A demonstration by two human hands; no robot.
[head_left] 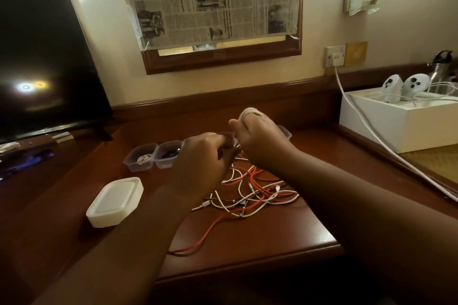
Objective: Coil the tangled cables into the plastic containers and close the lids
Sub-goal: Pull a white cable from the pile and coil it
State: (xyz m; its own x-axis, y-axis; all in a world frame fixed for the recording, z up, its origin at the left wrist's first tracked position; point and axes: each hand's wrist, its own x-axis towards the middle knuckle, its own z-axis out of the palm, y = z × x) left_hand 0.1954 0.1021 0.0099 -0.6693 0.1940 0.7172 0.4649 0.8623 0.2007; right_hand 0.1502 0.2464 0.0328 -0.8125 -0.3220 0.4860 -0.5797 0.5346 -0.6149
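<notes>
A row of clear plastic containers (pixel 148 156) stands on the dark wooden desk (pixel 260 238), partly hidden behind the hands; the leftmost container (pixel 138 160) holds a small white coiled cable; the one beside it (pixel 169 155) holds something dark, too blurred to name; a corner of a further container (pixel 285 131) shows past the right hand, its contents hidden. A stack of white lids (pixel 115 202) sits apart from the row, nearer the front left of the desk.

The tangled cables (pixel 250 193) lie loose on the desk in front of the containers, just below the hands; thin white leads and orange-red ones cross over each other, with small plugs showing at several ends; one orange-red strand (pixel 198 242) trails toward the front edge.

The right hand (pixel 257 136) is raised with its fingers curled, and loops of a white cable (pixel 249 112) are wound round them; the left hand (pixel 205 151), fingers bent inward, meets it at the middle, apparently pinching a strand, though the contact is blurred.

A white box (pixel 396 121) stands at the right; a dark screen (pixel 44 57) stands at the left.
</notes>
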